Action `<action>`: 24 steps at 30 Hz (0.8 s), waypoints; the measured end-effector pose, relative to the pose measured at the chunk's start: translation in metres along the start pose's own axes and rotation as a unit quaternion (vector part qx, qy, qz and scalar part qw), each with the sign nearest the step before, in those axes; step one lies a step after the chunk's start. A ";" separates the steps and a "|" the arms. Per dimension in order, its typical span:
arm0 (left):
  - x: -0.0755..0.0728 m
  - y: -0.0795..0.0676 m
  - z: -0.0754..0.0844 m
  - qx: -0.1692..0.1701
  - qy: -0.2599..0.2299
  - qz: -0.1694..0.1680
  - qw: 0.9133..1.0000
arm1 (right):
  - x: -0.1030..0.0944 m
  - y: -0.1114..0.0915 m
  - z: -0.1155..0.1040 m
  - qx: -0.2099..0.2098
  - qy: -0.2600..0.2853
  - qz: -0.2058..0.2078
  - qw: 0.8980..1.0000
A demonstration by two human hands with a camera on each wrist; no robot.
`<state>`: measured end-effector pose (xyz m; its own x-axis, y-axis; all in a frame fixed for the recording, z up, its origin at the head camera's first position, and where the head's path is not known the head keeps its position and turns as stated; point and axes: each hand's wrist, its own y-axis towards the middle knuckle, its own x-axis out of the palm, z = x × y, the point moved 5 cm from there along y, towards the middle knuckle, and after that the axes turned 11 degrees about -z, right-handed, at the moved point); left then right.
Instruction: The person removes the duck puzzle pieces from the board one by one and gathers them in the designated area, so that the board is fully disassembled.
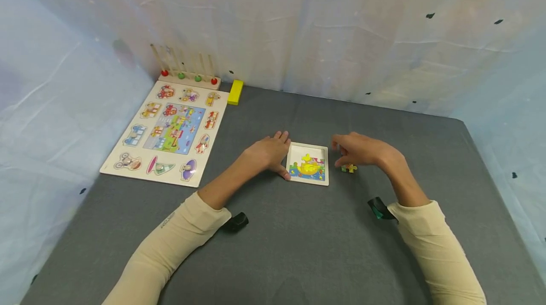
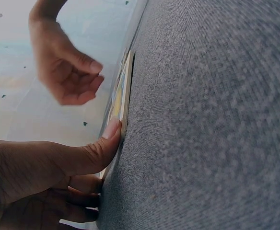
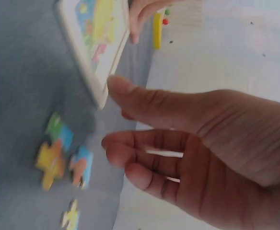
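Observation:
A small square puzzle tray [image 1: 307, 183] with a light wooden rim lies mid-table, partly filled with pieces making a yellow picture. My left hand [image 1: 269, 153] rests at its left side, the thumb touching the rim near the lower corner and the fingers extended along the edge. To the right of the tray, my right hand [image 1: 358, 148] hovers with fingers loosely bent, thumb apart and nothing in it. Below it lie several loose jigsaw pieces [image 3: 51, 164], partly hidden by the hand in the head view but plain in the right wrist view.
A large wooden knob puzzle board [image 1: 149, 177] with vehicle pieces lies at the left. Behind it stands a peg rack [image 1: 192, 81] with red and green beads. A yellow block [image 1: 235, 93] sits beside the board. Pale curtains [image 1: 341, 35] border the table.

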<state>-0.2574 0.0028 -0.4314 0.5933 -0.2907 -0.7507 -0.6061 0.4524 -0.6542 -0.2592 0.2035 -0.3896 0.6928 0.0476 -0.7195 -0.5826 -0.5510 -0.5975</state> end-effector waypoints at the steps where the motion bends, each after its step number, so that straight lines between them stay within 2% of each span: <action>1: 0.000 0.000 -0.001 -0.001 -0.001 0.000 1.000 | -0.002 0.004 -0.004 -0.007 -0.001 -0.003 1.000; 5: 0.000 0.001 -0.002 -0.003 -0.004 0.001 1.000 | -0.004 0.023 -0.019 -0.031 -0.012 -0.013 0.999; 12: 0.000 0.002 -0.001 0.003 -0.002 0.006 1.000 | 0.005 0.051 -0.034 -0.038 -0.042 -0.026 0.998; 24: 0.000 -0.001 -0.002 0.005 -0.009 0.003 1.000 | 0.014 0.061 -0.041 -0.014 -0.038 0.018 0.999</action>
<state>-0.2577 0.0006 -0.4314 0.5996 -0.2728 -0.7523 -0.6045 0.4616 -0.6492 -0.2677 0.1366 -0.4210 0.6372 0.0902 -0.7654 -0.5935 -0.5760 -0.5621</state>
